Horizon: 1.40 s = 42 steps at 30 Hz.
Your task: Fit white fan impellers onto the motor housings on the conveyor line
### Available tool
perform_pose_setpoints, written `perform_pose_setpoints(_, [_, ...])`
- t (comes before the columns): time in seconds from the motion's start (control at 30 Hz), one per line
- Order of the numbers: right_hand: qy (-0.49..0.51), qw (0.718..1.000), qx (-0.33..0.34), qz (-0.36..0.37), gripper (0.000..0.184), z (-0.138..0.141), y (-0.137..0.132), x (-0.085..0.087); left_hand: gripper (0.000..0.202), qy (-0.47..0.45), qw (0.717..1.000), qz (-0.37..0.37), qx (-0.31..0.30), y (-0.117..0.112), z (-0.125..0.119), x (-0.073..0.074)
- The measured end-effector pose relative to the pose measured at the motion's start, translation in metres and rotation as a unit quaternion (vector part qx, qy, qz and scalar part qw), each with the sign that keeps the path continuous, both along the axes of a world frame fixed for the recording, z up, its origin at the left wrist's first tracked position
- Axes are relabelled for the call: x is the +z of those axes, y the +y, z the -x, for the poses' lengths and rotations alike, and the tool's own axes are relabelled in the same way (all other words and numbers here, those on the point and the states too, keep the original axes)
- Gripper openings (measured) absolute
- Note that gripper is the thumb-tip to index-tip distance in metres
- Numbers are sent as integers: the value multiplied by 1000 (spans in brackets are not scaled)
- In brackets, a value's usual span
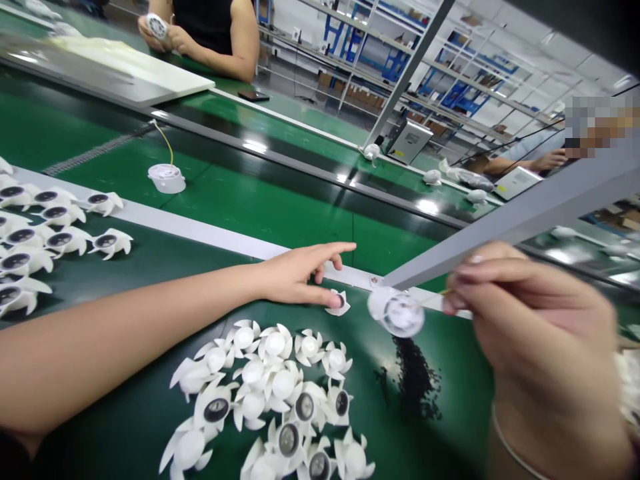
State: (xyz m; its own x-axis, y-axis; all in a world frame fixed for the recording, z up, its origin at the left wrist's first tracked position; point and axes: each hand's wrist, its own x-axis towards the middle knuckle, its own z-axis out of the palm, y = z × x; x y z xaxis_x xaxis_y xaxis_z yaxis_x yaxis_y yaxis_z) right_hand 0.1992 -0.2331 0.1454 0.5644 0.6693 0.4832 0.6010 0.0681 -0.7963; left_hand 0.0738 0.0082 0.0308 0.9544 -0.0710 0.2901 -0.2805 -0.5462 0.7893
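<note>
My left hand (300,272) reaches across the green table with its fingers stretched out, fingertips touching a small white fan blade (339,303) lying alone. My right hand (525,313) is raised close to the camera, fingers pinched on a thin yellowish wire from which a round white motor housing (397,312) hangs, blurred. A heap of several white fan blades (273,393) lies below my left forearm.
Rows of white fan blades (45,233) lie at the left edge. A white round housing with a yellow wire (167,178) sits on the conveyor belt. A grey metal bar (525,213) slants overhead. Another person (210,33) holds a part across the belt; black specks (415,380) lie by the heap.
</note>
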Motion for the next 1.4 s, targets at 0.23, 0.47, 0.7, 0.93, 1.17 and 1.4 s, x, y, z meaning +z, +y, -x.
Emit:
perform_pose_setpoints(0.23, [40,997,55,46,12,26,32,-28,60,-21,988,147,46,5,-7,-1])
perform_pose_setpoints(0.47, [-1,996,23,90,10,20,40,-41,55,-22,993,107,48,3,-5,2])
perform_pose_setpoints(0.7, [37,995,35,87,7,17,44,-46,49,-15,994,97,48,3,-4,2])
perform_pose_setpoints(0.93, [63,996,42,42,8,23,46,-51,47,-12,994,96,45,3,-4,3])
perform_pose_setpoints(1.17, [75,995,53,27,7,29,49,-55,46,-12,995,90,48,3,-4,3])
perform_pose_setpoints(1.4, [53,998,4,36,14,27,51,-60,43,-10,996,76,47,3,-5,3])
